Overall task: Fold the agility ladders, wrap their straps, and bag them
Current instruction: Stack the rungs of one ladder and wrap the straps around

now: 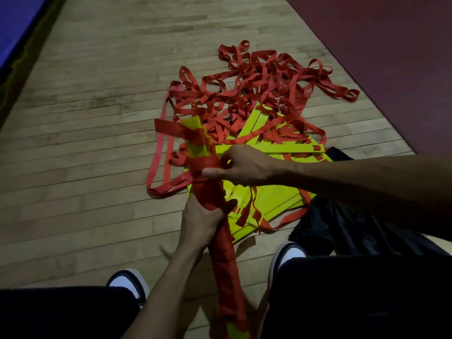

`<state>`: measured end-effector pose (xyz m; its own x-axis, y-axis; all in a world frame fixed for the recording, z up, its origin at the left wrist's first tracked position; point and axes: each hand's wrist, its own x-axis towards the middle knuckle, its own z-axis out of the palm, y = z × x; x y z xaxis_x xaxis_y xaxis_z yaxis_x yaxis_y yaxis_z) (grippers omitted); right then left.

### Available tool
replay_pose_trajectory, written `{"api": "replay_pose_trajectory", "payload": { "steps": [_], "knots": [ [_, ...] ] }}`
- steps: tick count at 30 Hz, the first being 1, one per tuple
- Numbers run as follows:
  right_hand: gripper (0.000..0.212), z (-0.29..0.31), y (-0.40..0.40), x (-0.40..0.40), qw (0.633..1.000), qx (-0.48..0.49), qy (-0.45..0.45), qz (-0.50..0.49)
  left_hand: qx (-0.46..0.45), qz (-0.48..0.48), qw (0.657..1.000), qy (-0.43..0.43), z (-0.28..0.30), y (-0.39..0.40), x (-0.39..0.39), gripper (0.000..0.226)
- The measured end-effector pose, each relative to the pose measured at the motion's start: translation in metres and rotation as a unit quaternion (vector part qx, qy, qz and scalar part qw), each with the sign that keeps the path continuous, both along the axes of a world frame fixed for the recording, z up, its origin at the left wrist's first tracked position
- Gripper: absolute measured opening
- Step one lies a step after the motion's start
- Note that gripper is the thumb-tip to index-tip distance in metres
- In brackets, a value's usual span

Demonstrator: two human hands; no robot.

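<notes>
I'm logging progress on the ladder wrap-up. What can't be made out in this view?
Head view only:
- Bundle: its lower end is cut off by the bottom edge.
- Right hand: its fingertips are hidden behind the strap wraps.
- Loose pile: the tangle hides the number of ladders.
- Black bag: its opening is hidden by the right forearm.

Tangled straps [256, 79] lie beyond the rungs [269, 152], bag [342, 223] right.

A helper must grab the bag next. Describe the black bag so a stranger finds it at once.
Start at the wooden floor with the tangled red straps. Nearer the person lie the flat yellow rungs; against their right edge, under the right forearm, sits the black bag, the only dark, crumpled fabric among bright plastic and webbing.
</notes>
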<state>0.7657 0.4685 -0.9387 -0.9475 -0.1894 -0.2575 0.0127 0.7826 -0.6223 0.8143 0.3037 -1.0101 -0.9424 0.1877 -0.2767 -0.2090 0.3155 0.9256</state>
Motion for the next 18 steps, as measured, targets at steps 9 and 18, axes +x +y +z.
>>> {"api": "replay_pose_trajectory", "payload": {
  "steps": [9, 18],
  "knots": [
    [0.051, -0.015, 0.01, 0.002, 0.995, -0.027, 0.028, -0.095, 0.052, -0.074, 0.995, -0.044, 0.001, 0.0, -0.008, 0.044],
    [0.059, -0.001, -0.002, 0.009, 0.999, 0.02, -0.027, -0.033, -0.029, 0.008, 0.999, 0.036, 0.0, 0.003, 0.0, 0.039]
  ]
}}
